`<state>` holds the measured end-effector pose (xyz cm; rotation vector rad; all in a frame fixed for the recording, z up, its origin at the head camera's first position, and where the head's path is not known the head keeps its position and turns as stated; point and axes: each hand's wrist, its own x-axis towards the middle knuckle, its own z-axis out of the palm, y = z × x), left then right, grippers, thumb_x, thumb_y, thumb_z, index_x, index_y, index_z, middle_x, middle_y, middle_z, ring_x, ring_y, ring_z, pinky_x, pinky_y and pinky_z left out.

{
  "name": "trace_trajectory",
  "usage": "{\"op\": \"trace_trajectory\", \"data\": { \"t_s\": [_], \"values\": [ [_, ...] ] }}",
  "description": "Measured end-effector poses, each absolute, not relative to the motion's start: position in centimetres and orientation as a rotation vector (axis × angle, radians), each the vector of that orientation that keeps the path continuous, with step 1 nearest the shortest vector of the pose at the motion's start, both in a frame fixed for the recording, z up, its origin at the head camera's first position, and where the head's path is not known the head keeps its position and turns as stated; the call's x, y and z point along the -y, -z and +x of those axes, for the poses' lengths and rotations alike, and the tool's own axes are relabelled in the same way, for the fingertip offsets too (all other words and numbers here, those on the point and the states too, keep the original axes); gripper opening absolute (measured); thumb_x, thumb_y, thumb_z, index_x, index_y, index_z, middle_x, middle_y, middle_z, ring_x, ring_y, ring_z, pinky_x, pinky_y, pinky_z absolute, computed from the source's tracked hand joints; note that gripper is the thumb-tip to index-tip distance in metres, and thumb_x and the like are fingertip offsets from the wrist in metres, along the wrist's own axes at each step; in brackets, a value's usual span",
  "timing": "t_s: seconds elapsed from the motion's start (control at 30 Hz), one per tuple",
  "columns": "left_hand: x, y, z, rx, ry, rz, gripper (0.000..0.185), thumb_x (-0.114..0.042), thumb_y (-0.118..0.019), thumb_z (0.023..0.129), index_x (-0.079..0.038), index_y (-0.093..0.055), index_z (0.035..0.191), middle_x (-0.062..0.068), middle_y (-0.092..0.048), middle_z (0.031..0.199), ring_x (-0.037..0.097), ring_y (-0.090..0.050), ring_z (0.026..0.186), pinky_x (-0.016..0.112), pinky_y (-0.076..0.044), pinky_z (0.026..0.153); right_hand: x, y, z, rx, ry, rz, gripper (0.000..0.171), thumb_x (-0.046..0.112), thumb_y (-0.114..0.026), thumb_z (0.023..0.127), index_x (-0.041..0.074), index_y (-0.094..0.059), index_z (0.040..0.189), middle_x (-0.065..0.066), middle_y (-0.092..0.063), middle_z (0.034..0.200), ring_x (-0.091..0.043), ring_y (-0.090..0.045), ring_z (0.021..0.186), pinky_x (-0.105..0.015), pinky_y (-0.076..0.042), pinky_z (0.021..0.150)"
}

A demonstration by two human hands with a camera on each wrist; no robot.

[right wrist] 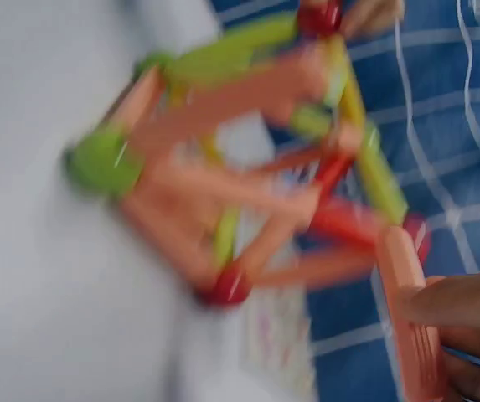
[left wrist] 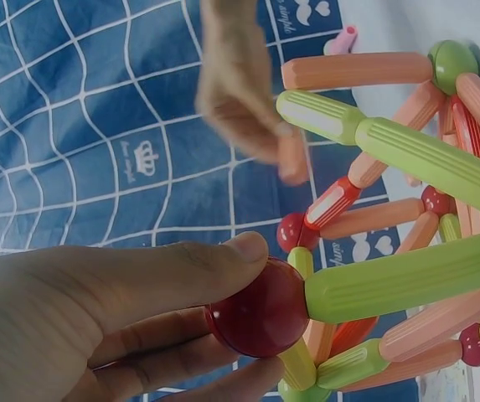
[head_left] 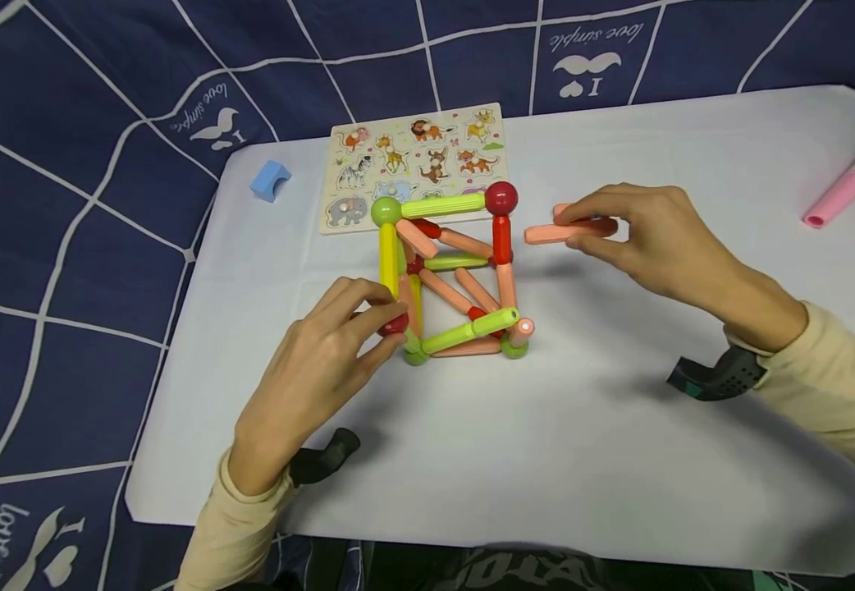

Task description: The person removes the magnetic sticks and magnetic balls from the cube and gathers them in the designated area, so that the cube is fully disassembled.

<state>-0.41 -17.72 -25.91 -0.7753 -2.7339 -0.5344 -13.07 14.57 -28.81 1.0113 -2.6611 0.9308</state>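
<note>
A cube-like frame of green, orange and red rods joined by balls [head_left: 451,275] stands on the white sheet [head_left: 582,394]. My left hand [head_left: 324,361] pinches a red ball [head_left: 394,325] at the frame's near left corner; thumb and fingers curl round the same ball [left wrist: 260,308] in the left wrist view. My right hand [head_left: 645,238] holds an orange rod [head_left: 564,232] level, just right of the frame's top red ball [head_left: 501,198]. The right wrist view is blurred; the orange rod [right wrist: 411,310] lies under my fingertip there, with the frame [right wrist: 248,184] beyond it.
An animal peg puzzle board [head_left: 416,160] lies behind the frame. A blue block [head_left: 270,180] sits at the sheet's far left corner. A pink tube-shaped toy [head_left: 852,176] lies at the right edge. Dark blue patterned cloth [head_left: 66,164] surrounds the sheet.
</note>
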Motion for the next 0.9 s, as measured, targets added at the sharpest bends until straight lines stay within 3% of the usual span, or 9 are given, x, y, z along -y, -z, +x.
{"op": "trace_trajectory", "data": {
  "t_s": [0.1,0.2,0.3,0.5,0.7,0.9],
  "values": [
    [17.8,25.9,-0.4,2.745,0.538,-0.763,0.032,-0.009,-0.084,0.078,-0.001,-0.074,0.108,0.006,-0.063,0.107,0.017,-0.056,0.098,0.023,-0.055,0.062,-16.0,31.0,-14.6,2.778,-0.898,0.925,0.026,0.003,-0.079,0.082,0.006,-0.075,0.108,-0.011,-0.072,0.111,-0.024,-0.063,0.086,-0.033,-0.047,0.073],
    [17.9,26.0,-0.2,2.745,0.543,-0.756,0.031,-0.008,-0.084,0.078,-0.001,-0.075,0.107,0.007,-0.063,0.106,0.018,-0.056,0.098,0.024,-0.055,0.063,-16.6,33.2,-16.1,2.899,-0.849,0.878,0.02,0.002,-0.076,0.085,0.004,-0.075,0.105,-0.015,-0.071,0.109,-0.034,-0.063,0.091,-0.046,-0.049,0.077],
    [18.0,26.1,-0.1,2.738,0.55,-0.756,0.029,-0.007,-0.083,0.078,-0.001,-0.075,0.105,0.006,-0.064,0.106,0.018,-0.056,0.099,0.025,-0.055,0.065,-16.8,34.9,-16.9,2.965,-0.801,0.86,0.018,0.001,-0.074,0.086,0.006,-0.075,0.103,-0.015,-0.071,0.104,-0.038,-0.062,0.093,-0.05,-0.049,0.079],
    [17.9,26.1,-0.1,2.736,0.558,-0.759,0.03,-0.007,-0.084,0.078,-0.001,-0.075,0.105,0.006,-0.063,0.106,0.018,-0.056,0.099,0.024,-0.055,0.064,-16.6,35.9,-16.9,2.998,-0.756,0.824,0.018,0.0,-0.074,0.085,0.006,-0.075,0.103,-0.015,-0.071,0.1,-0.034,-0.06,0.086,-0.048,-0.048,0.072],
    [17.8,26.0,-0.2,2.736,0.549,-0.765,0.03,-0.007,-0.084,0.078,-0.001,-0.075,0.106,0.007,-0.063,0.106,0.018,-0.056,0.099,0.024,-0.055,0.063,-16.3,36.0,-16.6,2.929,-0.708,0.842,0.018,-0.002,-0.073,0.084,0.001,-0.073,0.102,-0.018,-0.068,0.101,-0.034,-0.059,0.095,-0.052,-0.05,0.082],
    [17.8,26.0,-0.4,2.732,0.553,-0.776,0.031,-0.008,-0.084,0.078,0.0,-0.074,0.106,0.007,-0.063,0.107,0.018,-0.055,0.098,0.024,-0.055,0.063,-14.8,32.7,-15.6,2.787,-0.79,0.856,0.02,0.001,-0.06,0.091,0.0,-0.072,0.106,-0.013,-0.069,0.1,-0.029,-0.061,0.086,-0.045,-0.051,0.075]
  ]
}}
